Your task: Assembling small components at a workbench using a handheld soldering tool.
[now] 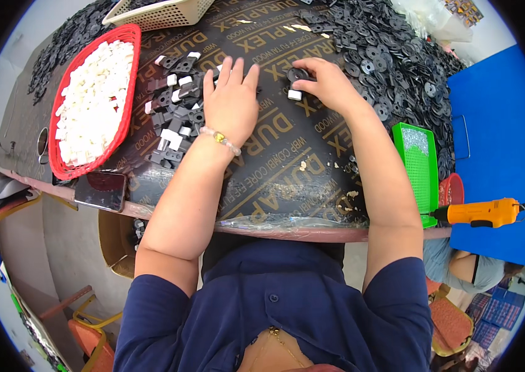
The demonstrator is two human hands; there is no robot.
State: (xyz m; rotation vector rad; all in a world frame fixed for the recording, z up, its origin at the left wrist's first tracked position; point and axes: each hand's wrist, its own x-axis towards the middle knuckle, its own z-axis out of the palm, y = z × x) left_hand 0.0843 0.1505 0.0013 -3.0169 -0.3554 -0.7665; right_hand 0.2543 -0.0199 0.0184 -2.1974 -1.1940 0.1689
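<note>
My right hand [324, 80] is closed, thumb and fingers around a small black round plastic part [298, 74]. A white block [295, 95] sits at the near end of that part, just below the thumb. To the left, my left hand [231, 102] lies palm down with fingers stretched out, at the right edge of a heap of black plastic pieces with white blocks [180, 115]. Its fingers partly cover the heap's right side. Anything under the left palm is hidden.
A red basket [131, 32] of white pieces stands at the left, near a phone [101, 190]. Behind is a cream basket [163, 18]. At the right are a large pile of black discs [380, 74], a green tray [424, 192], a red bowl [453, 189] and an orange electric screwdriver [483, 212].
</note>
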